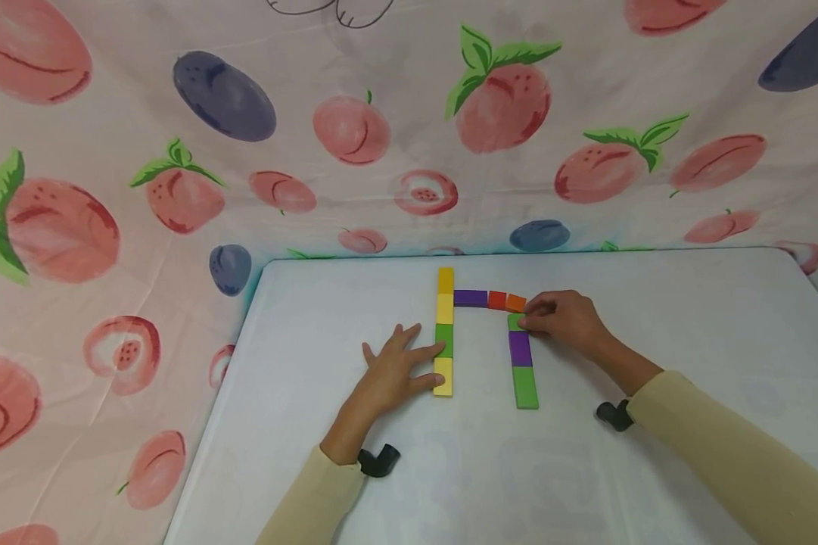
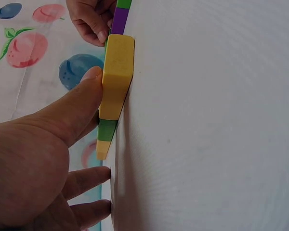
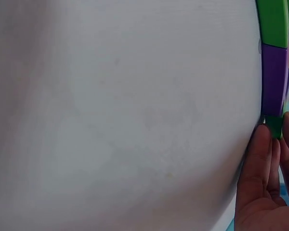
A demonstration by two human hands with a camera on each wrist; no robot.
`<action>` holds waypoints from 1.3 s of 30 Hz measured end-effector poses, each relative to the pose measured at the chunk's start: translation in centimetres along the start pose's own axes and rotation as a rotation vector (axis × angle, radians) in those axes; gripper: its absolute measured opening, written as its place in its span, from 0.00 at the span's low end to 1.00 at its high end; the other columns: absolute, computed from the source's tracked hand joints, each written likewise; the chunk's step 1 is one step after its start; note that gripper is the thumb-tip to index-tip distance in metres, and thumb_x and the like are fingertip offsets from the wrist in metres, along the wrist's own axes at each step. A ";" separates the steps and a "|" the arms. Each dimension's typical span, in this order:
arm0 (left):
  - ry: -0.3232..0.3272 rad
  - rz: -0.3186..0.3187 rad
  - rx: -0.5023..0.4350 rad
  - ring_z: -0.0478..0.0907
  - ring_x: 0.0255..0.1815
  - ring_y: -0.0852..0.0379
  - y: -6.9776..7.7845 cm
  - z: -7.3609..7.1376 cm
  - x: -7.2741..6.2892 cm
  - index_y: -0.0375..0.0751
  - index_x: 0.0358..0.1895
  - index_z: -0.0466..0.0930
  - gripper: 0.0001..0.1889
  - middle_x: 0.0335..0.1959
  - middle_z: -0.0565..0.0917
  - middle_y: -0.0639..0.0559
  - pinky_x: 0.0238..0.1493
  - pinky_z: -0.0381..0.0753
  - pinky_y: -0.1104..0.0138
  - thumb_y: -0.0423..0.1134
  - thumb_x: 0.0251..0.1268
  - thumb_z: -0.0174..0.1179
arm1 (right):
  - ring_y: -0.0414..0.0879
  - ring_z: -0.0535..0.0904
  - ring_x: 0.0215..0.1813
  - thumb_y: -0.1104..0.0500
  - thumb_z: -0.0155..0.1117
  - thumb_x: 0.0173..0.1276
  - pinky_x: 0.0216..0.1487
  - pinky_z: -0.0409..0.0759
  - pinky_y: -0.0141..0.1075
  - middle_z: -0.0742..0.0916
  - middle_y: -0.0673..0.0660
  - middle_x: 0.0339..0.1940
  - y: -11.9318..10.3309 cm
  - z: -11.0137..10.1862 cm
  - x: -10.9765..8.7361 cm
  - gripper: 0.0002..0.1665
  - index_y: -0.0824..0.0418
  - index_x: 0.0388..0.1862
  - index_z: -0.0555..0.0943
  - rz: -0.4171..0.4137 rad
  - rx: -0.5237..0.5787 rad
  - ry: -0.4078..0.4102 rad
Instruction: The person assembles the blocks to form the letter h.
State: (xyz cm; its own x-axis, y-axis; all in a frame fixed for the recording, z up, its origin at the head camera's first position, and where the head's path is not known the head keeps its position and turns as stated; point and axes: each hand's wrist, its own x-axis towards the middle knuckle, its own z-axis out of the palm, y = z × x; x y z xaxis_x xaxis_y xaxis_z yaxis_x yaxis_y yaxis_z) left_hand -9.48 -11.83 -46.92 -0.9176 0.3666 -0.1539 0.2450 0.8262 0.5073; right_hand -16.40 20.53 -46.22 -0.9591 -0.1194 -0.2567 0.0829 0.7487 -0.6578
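Note:
In the head view, a straight column of yellow blocks (image 1: 446, 308) with one green block among them stands at the left. My left hand (image 1: 391, 375) lies beside it with fingers spread, a fingertip and the thumb touching its left side. A row made of a purple block (image 1: 471, 298), a red block (image 1: 496, 300) and an orange block (image 1: 515, 303) runs right from the column, bending slightly. Below its end, my right hand (image 1: 565, 322) pinches a small green block (image 3: 274, 126) between thumb and fingers. Under that lie another purple block (image 1: 520, 349) and a longer green block (image 1: 525, 388).
All the blocks lie on a white tabletop (image 1: 620, 484). Behind and to the left hangs a cloth (image 1: 395, 68) printed with fruit. A black wrist strap piece (image 1: 379, 461) sticks out at the left cuff, and a similar black piece (image 1: 614, 416) at the right one.

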 end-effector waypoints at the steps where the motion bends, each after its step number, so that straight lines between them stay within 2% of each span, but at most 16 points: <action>1: -0.002 -0.001 0.000 0.49 0.84 0.36 0.0 0.0 0.0 0.66 0.70 0.76 0.31 0.81 0.63 0.46 0.67 0.37 0.19 0.60 0.63 0.68 | 0.53 0.81 0.49 0.50 0.75 0.64 0.42 0.76 0.36 0.91 0.56 0.40 0.0 0.0 0.0 0.19 0.59 0.49 0.87 0.002 -0.006 0.001; 6: -0.003 -0.001 0.000 0.49 0.84 0.36 0.0 0.0 0.2 0.66 0.70 0.76 0.31 0.81 0.63 0.46 0.67 0.37 0.19 0.60 0.63 0.68 | 0.54 0.80 0.51 0.50 0.75 0.64 0.42 0.76 0.36 0.91 0.57 0.40 0.1 -0.1 -0.1 0.19 0.59 0.49 0.88 -0.012 -0.033 0.010; 12: -0.001 -0.002 0.009 0.49 0.84 0.36 0.1 -0.1 0.2 0.67 0.70 0.76 0.31 0.81 0.63 0.46 0.67 0.37 0.19 0.59 0.63 0.68 | 0.52 0.82 0.49 0.48 0.76 0.64 0.45 0.77 0.37 0.90 0.54 0.40 0.3 -0.6 -0.5 0.22 0.56 0.53 0.87 -0.079 -0.070 -0.002; 15: -0.001 0.000 0.005 0.49 0.84 0.36 0.1 -0.1 0.2 0.67 0.70 0.76 0.31 0.81 0.63 0.46 0.67 0.37 0.19 0.59 0.63 0.68 | 0.50 0.82 0.47 0.45 0.78 0.61 0.46 0.78 0.38 0.89 0.53 0.40 0.5 -0.9 -0.9 0.27 0.55 0.57 0.87 -0.135 -0.107 -0.036; 21: 0.001 0.002 0.007 0.49 0.84 0.36 0.0 0.0 0.2 0.66 0.70 0.76 0.31 0.81 0.63 0.46 0.67 0.37 0.19 0.60 0.63 0.68 | 0.47 0.78 0.43 0.38 0.82 0.52 0.40 0.79 0.36 0.85 0.53 0.43 0.8 -0.8 -1.8 0.42 0.51 0.65 0.83 -0.234 -0.203 -0.095; 23: -0.001 -0.001 0.012 0.49 0.84 0.36 0.0 0.0 0.3 0.67 0.70 0.75 0.31 0.81 0.63 0.46 0.67 0.37 0.19 0.61 0.63 0.68 | 0.48 0.78 0.47 0.34 0.82 0.50 0.43 0.81 0.39 0.83 0.54 0.48 1.0 -0.6 -2.2 0.46 0.48 0.68 0.81 -0.238 -0.245 -0.094; 25: -0.003 -0.004 0.014 0.49 0.84 0.36 -0.1 0.0 0.3 0.67 0.71 0.75 0.31 0.81 0.63 0.46 0.67 0.37 0.19 0.61 0.63 0.67 | 0.53 0.77 0.54 0.31 0.81 0.48 0.50 0.84 0.46 0.82 0.57 0.54 1.0 -0.3 -2.5 0.50 0.47 0.70 0.79 -0.241 -0.278 -0.094; 28: 0.000 -0.006 0.010 0.49 0.84 0.36 -0.1 0.1 0.3 0.67 0.70 0.75 0.31 0.81 0.63 0.46 0.67 0.37 0.19 0.61 0.63 0.68 | 0.59 0.72 0.66 0.28 0.81 0.45 0.59 0.82 0.56 0.77 0.59 0.64 1.0 0.0 -3.0 0.55 0.45 0.72 0.76 -0.241 -0.332 -0.100; 30: 0.003 -0.003 0.008 0.50 0.84 0.36 -0.1 0.1 0.2 0.66 0.70 0.76 0.31 0.81 0.63 0.46 0.66 0.37 0.19 0.61 0.63 0.68 | 0.62 0.68 0.71 0.27 0.80 0.44 0.62 0.79 0.60 0.74 0.59 0.69 0.9 0.1 -3.2 0.57 0.45 0.74 0.75 -0.259 -0.357 -0.105; 35: 0.004 0.000 0.012 0.50 0.84 0.35 -0.1 0.1 0.2 0.66 0.70 0.76 0.31 0.80 0.64 0.45 0.66 0.38 0.18 0.60 0.62 0.68 | 0.62 0.65 0.75 0.25 0.79 0.44 0.64 0.78 0.60 0.72 0.57 0.75 1.2 0.5 -3.6 0.59 0.43 0.76 0.72 -0.319 -0.432 -0.099; 39: 0.005 0.000 0.011 0.50 0.84 0.35 0.0 0.1 0.1 0.66 0.70 0.76 0.31 0.80 0.64 0.46 0.66 0.38 0.18 0.60 0.62 0.68 | 0.60 0.66 0.75 0.24 0.77 0.45 0.65 0.77 0.62 0.73 0.55 0.76 1.3 0.7 -3.8 0.56 0.40 0.74 0.74 -0.355 -0.490 -0.098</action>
State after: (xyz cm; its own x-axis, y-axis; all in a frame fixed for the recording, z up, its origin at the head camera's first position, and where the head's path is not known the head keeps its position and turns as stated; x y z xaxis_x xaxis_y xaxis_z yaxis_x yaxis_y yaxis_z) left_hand -9.57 -11.73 -46.99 -0.9191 0.3647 -0.1491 0.2487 0.8305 0.4983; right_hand -12.51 21.50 -46.59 -0.8741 -0.4583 -0.1611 -0.3934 0.8623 -0.3189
